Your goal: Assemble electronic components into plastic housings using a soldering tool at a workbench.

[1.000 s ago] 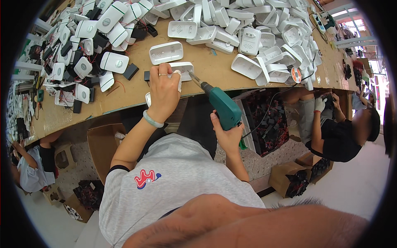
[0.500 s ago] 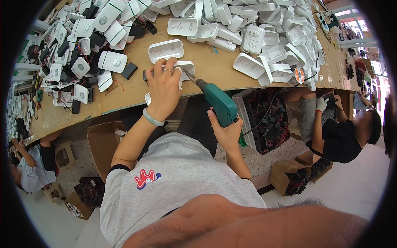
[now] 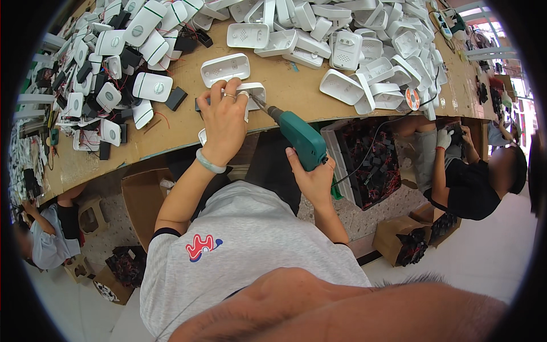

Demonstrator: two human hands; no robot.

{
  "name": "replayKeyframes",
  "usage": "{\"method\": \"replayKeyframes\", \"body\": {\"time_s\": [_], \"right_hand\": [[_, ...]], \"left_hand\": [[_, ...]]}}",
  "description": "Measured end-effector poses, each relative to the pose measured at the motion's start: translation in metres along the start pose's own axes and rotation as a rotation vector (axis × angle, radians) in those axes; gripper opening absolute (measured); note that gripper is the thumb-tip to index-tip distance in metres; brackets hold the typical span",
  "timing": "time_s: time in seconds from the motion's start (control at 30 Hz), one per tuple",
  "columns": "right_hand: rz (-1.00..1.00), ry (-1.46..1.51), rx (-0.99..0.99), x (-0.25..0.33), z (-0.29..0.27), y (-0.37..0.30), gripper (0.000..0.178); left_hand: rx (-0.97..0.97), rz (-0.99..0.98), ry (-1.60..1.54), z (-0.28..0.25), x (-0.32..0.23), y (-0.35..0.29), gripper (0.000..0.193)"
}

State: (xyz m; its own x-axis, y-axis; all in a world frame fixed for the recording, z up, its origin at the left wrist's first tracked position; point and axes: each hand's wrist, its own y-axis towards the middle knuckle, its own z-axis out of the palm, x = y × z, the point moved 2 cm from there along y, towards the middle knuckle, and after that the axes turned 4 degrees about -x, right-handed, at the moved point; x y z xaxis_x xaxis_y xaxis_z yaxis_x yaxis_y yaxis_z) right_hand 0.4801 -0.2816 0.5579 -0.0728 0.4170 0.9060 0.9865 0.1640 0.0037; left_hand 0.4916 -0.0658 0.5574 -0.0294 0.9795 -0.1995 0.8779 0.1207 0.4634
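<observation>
My right hand [image 3: 314,178] is wrapped round the handle of a green electric screwdriver [image 3: 303,139] with a black cord. Its bit reaches into a white plastic housing [image 3: 257,90] at the table's near edge. Over that housing lies my left hand [image 3: 225,119], fingers bent down and pressing on it, which hides much of it. A small dark part peeks out beside the left fingers. Just beyond them, another white housing [image 3: 225,68] lies with its hollow side up.
White housings [image 3: 347,51] are heaped at the back right, and assembled white units with black boxes and red wires [image 3: 154,86] at the left. A solder reel [image 3: 412,98] sits on the right. Below the table stands a crate of black parts [image 3: 370,165]. People work on both sides.
Both hands keep their places at the housing, the screwdriver bit still in it. The view has shifted slightly.
</observation>
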Motion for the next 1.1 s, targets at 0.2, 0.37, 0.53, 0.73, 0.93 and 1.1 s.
{"method": "replayKeyframes", "body": {"time_s": [0.2,0.37,0.53,0.73,0.93,1.1], "right_hand": [[-0.017,-0.010,0.001,0.003,-0.001,0.001,0.023],[-0.023,-0.012,0.005,0.002,-0.001,0.002,0.024],[-0.025,-0.025,-0.006,0.006,-0.005,0.001,0.024],[0.049,0.025,-0.011,0.000,-0.008,-0.012,0.023],[0.009,0.051,-0.085,-0.007,-0.010,-0.017,0.015],[0.125,0.078,-0.047,-0.003,-0.011,-0.018,0.022]], "left_hand": [[0.011,-0.005,-0.017,0.000,0.001,0.001,0.024],[0.020,-0.005,-0.010,-0.001,0.000,0.001,0.017],[0.022,-0.002,-0.010,-0.001,-0.002,0.003,0.017],[0.005,-0.009,-0.021,0.000,0.001,0.000,0.017],[0.022,-0.003,-0.007,0.000,0.000,0.001,0.019],[0.036,-0.013,-0.008,0.001,0.001,0.000,0.032]]}}
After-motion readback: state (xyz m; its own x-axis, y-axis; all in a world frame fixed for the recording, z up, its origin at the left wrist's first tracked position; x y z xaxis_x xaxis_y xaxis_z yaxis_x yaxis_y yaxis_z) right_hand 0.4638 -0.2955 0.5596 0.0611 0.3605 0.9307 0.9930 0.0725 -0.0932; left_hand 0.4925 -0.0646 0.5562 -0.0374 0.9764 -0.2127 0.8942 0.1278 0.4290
